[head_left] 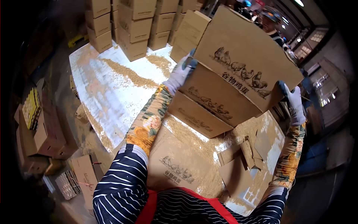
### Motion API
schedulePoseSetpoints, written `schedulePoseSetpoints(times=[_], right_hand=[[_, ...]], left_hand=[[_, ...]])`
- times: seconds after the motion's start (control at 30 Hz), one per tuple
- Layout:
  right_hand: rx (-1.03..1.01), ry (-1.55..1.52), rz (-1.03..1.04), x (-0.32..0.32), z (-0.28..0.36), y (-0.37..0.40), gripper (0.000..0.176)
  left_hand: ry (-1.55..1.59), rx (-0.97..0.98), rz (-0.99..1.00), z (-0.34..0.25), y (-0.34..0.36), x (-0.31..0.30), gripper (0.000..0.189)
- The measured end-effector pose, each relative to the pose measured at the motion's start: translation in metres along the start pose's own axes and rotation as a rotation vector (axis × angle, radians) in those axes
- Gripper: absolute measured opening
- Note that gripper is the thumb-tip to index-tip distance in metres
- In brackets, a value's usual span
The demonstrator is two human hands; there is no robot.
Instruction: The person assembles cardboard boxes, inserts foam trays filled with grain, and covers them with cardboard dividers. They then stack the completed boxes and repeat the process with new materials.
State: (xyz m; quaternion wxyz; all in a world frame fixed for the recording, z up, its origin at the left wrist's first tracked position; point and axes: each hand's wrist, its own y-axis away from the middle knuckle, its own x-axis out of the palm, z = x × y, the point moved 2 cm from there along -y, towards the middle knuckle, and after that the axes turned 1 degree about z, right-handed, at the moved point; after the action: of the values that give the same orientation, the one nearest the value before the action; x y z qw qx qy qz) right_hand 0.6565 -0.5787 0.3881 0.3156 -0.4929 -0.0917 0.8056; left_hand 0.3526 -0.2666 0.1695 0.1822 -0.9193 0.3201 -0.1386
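A large brown cardboard box (238,48), printed with hens and dark characters, is held tilted in front of me between both hands. My left hand (181,72), in a white and blue-grey glove, is closed around its left edge. The gloved right hand (294,104) grips its lower right corner, with some fingers hidden behind the cardboard. Two more printed cardboard faces show below the upper one; the lower cardboard box (197,115) rests on the table. Close to my body lies a flat printed cardboard piece (175,168).
The white table (97,78) carries scattered brown grain-like bits (126,72). Tall stacks of cartons (134,30) stand at its far side. Loose cardboard pieces (235,171) lie at the right. Open boxes (48,130) are on the floor at left. A person (270,22) is behind the held box.
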Motion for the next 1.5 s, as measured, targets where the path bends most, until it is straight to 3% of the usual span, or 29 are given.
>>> schedulePoseSetpoints(times=[0.13, 0.23, 0.27, 0.3, 0.37, 0.4, 0.43, 0.47, 0.5, 0.53, 0.57, 0.63, 0.67, 0.7, 0.77, 0.83, 0.87, 0.93, 1.03, 1.2, 1.3, 1.43, 1.5], right_hand=[[0.0, -0.339, -0.174, 0.04, 0.0, 0.019, 0.032], [-0.023, -0.32, -0.234, 0.051, 0.027, 0.034, 0.031], [0.067, -0.154, -0.271, 0.051, 0.044, 0.038, 0.033], [0.053, -0.202, -0.231, 0.055, 0.046, 0.035, 0.039], [0.032, -0.396, -0.251, 0.071, 0.046, 0.045, 0.057], [-0.078, -0.521, -0.219, 0.083, 0.031, 0.057, 0.077], [-0.008, -0.709, -0.121, 0.1, 0.012, 0.078, 0.094], [-0.017, -0.714, -0.135, 0.125, -0.004, 0.103, 0.101], [0.095, -0.626, 0.011, 0.168, -0.07, 0.129, 0.109], [0.01, -0.392, 0.071, 0.2, -0.078, 0.166, 0.111], [0.173, -0.396, 0.187, 0.24, -0.104, 0.198, 0.107], [0.455, -0.708, -0.071, 0.295, -0.096, 0.207, 0.104], [0.449, -0.73, -0.073, 0.306, -0.084, 0.198, 0.104], [0.491, -0.654, -0.115, 0.307, -0.067, 0.19, 0.104], [0.524, -0.582, -0.156, 0.33, -0.047, 0.164, 0.104], [0.569, -0.236, -0.211, 0.367, -0.022, 0.142, 0.104], [0.454, -0.221, -0.3, 0.375, 0.017, 0.122, 0.103], [0.461, -0.261, -0.287, 0.424, 0.024, 0.082, 0.112], [0.493, -0.056, -0.275, 0.481, 0.045, 0.021, 0.111], [0.635, -0.032, -0.156, 0.534, 0.088, -0.035, 0.109], [0.68, -0.026, -0.143, 0.546, 0.085, -0.04, 0.104], [0.545, 0.308, -0.024, 0.532, 0.051, -0.021, 0.097], [0.489, 0.27, 0.277, 0.513, 0.021, -0.012, 0.094]], left_hand=[[0.07, 0.074, -0.062, -0.028, 0.019, 0.015, 0.059], [-0.128, 0.215, -0.195, 0.017, 0.003, 0.011, 0.058], [0.086, 0.016, -0.109, 0.011, 0.008, 0.009, 0.062], [0.291, -0.177, -0.029, 0.006, 0.008, 0.008, 0.068], [0.208, -0.213, -0.013, 0.004, 0.008, 0.006, 0.069], [0.247, -0.217, -0.011, 0.002, 0.008, 0.006, 0.069], [0.191, -0.199, -0.03, 0.005, 0.008, 0.004, 0.068], [0.135, -0.182, -0.05, 0.008, 0.009, 0.002, 0.066], [0.247, -0.132, 0.001, -0.01, 0.028, 0.003, 0.063], [-0.096, -0.022, -0.051, -0.024, 0.046, 0.0, 0.062], [-0.145, 0.0, -0.068, -0.012, 0.07, -0.009, 0.068], [-0.422, 0.001, -0.06, -0.017, 0.14, -0.034, 0.063], [-0.625, -0.05, -0.048, -0.001, 0.18, -0.054, 0.062], [-0.825, -0.139, 0.037, -0.002, 0.216, -0.073, 0.064], [-1.169, -0.357, 0.129, 0.051, 0.307, -0.116, 0.075], [-1.377, -0.277, 0.189, 0.047, 0.361, -0.119, 0.079], [-1.384, -0.284, 0.19, 0.043, 0.364, -0.117, 0.079], [-1.388, -0.245, 0.16, 0.037, 0.361, -0.111, 0.08], [-1.333, -0.301, 0.16, 0.033, 0.351, -0.112, 0.079], [-1.333, -0.301, 0.161, 0.039, 0.349, -0.118, 0.082], [-1.315, -0.299, 0.158, 0.044, 0.353, -0.12, 0.083], [-1.294, -0.342, 0.192, 0.039, 0.347, -0.119, 0.084], [-1.288, -0.299, 0.183, 0.046, 0.35, -0.12, 0.084]])
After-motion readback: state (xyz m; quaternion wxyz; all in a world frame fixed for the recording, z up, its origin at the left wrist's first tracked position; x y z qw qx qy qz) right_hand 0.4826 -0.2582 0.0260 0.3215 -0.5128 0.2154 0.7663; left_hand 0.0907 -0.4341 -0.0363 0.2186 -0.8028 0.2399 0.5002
